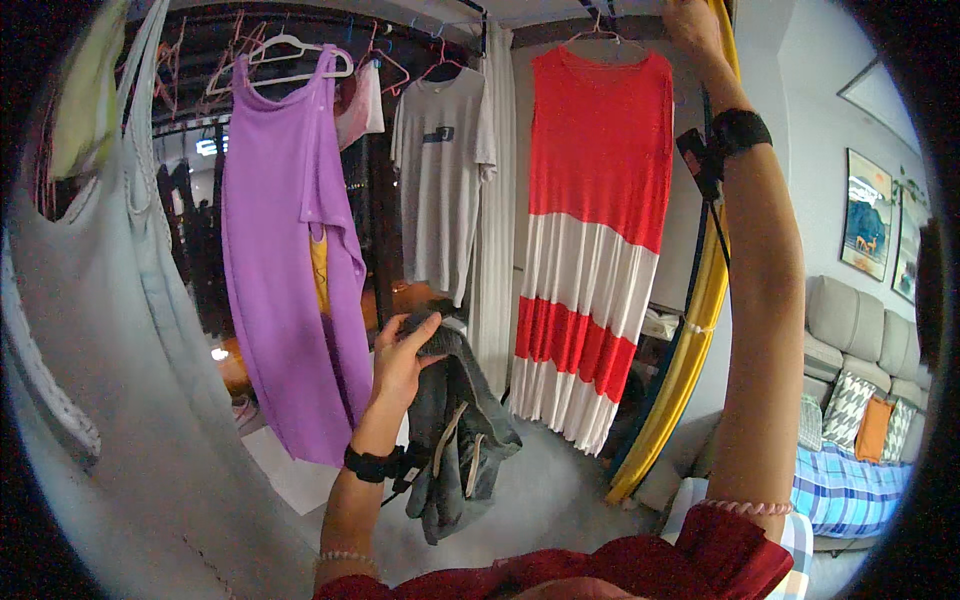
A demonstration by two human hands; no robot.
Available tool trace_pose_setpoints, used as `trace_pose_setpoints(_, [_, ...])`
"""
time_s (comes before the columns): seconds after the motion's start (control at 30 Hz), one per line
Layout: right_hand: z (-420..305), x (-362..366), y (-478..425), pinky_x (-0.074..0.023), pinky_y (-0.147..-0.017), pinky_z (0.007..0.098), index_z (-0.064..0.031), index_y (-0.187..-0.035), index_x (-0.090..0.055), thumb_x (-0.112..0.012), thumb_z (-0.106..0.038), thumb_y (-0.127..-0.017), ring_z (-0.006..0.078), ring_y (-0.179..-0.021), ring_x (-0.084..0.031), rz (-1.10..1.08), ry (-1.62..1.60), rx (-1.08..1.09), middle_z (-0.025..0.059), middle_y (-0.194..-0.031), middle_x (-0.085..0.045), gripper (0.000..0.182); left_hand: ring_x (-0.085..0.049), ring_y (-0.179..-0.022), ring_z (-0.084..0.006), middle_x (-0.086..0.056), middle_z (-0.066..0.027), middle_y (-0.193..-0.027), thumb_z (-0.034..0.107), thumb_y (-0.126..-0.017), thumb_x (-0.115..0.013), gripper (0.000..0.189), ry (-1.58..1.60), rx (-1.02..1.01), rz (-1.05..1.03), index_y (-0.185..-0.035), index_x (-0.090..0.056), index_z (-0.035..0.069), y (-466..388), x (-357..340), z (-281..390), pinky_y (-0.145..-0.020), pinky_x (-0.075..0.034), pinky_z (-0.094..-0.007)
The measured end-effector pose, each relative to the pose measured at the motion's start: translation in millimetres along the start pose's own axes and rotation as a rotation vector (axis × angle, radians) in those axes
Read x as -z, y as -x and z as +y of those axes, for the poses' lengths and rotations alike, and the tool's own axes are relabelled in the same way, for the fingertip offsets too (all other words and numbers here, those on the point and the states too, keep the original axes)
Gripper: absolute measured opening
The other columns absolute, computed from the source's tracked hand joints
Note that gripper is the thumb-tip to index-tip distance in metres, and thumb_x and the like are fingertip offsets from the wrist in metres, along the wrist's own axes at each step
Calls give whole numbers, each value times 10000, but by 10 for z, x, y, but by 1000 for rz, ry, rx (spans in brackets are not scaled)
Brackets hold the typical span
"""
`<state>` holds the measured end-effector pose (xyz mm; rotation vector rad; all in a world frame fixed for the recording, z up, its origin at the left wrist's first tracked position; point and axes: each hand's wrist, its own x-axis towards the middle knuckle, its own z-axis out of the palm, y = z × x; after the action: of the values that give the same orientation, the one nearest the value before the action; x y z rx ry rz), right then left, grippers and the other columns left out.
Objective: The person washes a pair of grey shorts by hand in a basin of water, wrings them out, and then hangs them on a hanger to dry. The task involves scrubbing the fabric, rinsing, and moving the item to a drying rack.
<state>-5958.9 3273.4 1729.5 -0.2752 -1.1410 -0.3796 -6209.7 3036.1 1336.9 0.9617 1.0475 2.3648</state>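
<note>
My left hand [409, 356] grips the waistband of dark grey drawstring shorts [450, 450], which hang down from it at lower centre. High at the top right, my right hand [694, 30] is raised beside a yellow curtain [709, 300]; its fingers are partly cut off by the picture's edge, so what it touches is unclear. Between the hands a red and white striped dress [600, 150] hangs from a pink hanger [598, 34]. A grey T-shirt [442, 180] hangs left of the dress, and a purple garment [281, 225] hangs on a white hanger [289, 46] further left.
Pale grey clothing [112, 300] hangs close by on the left. Several empty-looking hangers [176, 67] are on the upper left. A white curtain [495, 210] falls behind the clothes. At the right are a grey sofa [847, 311] with cushions and framed pictures [866, 214] on the wall.
</note>
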Motion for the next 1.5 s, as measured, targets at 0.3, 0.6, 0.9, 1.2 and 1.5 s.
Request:
trace_pose_setpoints(0.3, [-365, -83, -340, -477, -571, 412, 46, -735, -583, -548, -254, -817, 313, -632, -593, -195, -21, -198, 183, -718, -611, 312, -585, -737, -135, -576, -30, -824, 135, -730, -677, 218, 48, 10, -31, -881, -544, 53, -325, 93, -201, -581, -535, -341])
trace_pose_setpoints(0.6, [-532, -432, -162, -463, -451, 347, 75, -689, -546, -451, -52, -834, 265, -525, -577, -346, -1116, -650, 195, -648, -594, 215, -589, -677, -135, -585, -31, -804, 147, -738, -668, 213, 1, 26, 12, -892, -568, 38, -283, -75, -255, -568, -528, -296])
trace_pose_setpoints(0.9, [-537, 144, 496, -465, -722, 403, -29, -914, -587, -495, -252, -830, 270, -890, -571, -365, -878, -532, 161, -979, -589, 255, -594, -675, -132, -596, -32, -798, 196, -719, -691, 276, -121, 68, 129, -914, -583, 35, -265, -26, -432, -515, -504, -265])
trace_pose_setpoints(1.2, [1054, 1588, 1578, -389, -770, 269, -48, -1150, -469, -448, -221, -887, 147, -894, -508, -582, -564, -341, 68, -971, -589, 316, -505, -897, -109, -591, -32, -979, 345, -683, -717, 447, -361, 134, 168, -963, -625, 9, -429, 37, -813, -805, -359, -242])
trace_pose_setpoints(1.5, [932, 2706, 2514, -319, -342, 200, -31, -991, -497, -398, -338, -905, 97, -403, -444, -844, -319, -724, 87, -639, -553, 334, -511, -820, -126, -571, -4, -929, 434, -632, -732, 517, -412, 378, 213, -952, -604, 49, -470, 262, -1000, -737, -385, -303])
